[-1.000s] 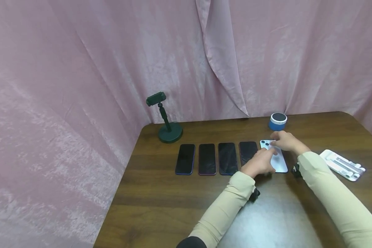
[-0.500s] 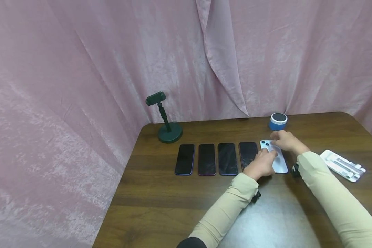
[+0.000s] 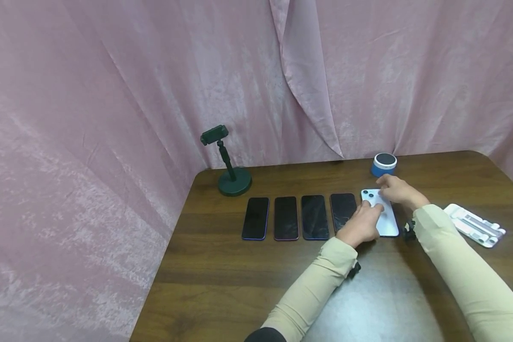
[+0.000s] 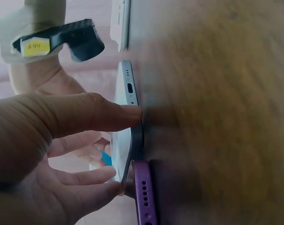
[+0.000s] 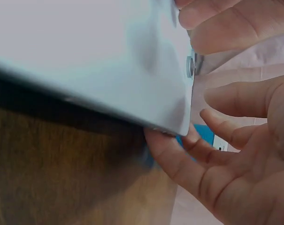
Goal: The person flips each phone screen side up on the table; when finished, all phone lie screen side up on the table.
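Note:
A pale smartphone (image 3: 388, 224) lies back up at the right end of a row of phones. My left hand (image 3: 362, 224) holds it near its lower left corner; in the left wrist view the thumb (image 4: 125, 116) presses the edge with the charging port, other fingers at the side edge. My right hand (image 3: 399, 191) reaches over the far end. In the right wrist view one finger (image 5: 161, 147) touches the phone's edge by a corner, while another digit (image 5: 235, 98) stands apart from it. Left of it lies a dark-screened phone (image 3: 341, 209), partly covered by the left hand.
Three more dark-screened phones, including the middle one (image 3: 285, 218), lie leftward in the row. A green stand (image 3: 234, 183) is at the back left. Behind the right hand stands a blue round device (image 3: 384, 166). A white flat folding item (image 3: 474, 225) lies right of the right forearm.
Both hands stay at the pale phone with almost the same finger positions. The pale phone shifts very slightly, if at all; the whole head view moves a little.

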Demonstrator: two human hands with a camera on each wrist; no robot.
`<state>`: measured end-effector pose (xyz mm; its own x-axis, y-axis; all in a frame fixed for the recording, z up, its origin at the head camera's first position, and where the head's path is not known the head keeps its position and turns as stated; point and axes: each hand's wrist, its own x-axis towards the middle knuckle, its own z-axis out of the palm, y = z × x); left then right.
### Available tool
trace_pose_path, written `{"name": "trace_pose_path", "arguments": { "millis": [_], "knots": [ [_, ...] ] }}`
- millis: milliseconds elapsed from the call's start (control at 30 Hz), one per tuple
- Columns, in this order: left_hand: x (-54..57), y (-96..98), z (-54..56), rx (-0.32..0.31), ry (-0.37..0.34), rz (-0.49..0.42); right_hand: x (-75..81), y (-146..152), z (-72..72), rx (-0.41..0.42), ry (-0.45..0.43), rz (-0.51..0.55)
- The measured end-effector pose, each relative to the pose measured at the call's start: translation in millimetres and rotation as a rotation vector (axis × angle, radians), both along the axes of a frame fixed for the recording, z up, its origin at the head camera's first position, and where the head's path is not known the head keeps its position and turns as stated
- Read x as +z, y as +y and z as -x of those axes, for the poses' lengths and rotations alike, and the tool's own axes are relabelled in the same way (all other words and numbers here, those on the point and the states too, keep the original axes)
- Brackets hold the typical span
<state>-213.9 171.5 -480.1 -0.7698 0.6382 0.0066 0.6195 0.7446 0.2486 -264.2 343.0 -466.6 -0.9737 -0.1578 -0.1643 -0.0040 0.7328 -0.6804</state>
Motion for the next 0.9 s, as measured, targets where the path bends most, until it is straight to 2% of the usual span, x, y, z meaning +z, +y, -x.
{"name": "trace_pose_path", "arguments": {
  "millis": [167,467,633,767,900],
  "knots": [
    [-0.1,1.4,1.5,-0.016,-0.045,-0.012,2.6,5,-6.4,0.017,-0.026,0.096],
    [-1.7,2.2,4.8,0.027,-0.173,-0.089,18.0,7,-15.2,0.062,0.018,0.122],
    [1.2,-1.7,6.4,0.038,-0.245,-0.194,22.9,8,-18.5,0.076,0.042,0.111],
    [3.4,-4.4,8.2,0.08,-0.313,-0.301,28.2,6,-20.8,0.096,0.088,0.095],
    [3.5,-5.7,11.6,0.103,-0.372,-0.382,34.5,0,-22.2,0.104,0.101,0.131]
  ]
}}
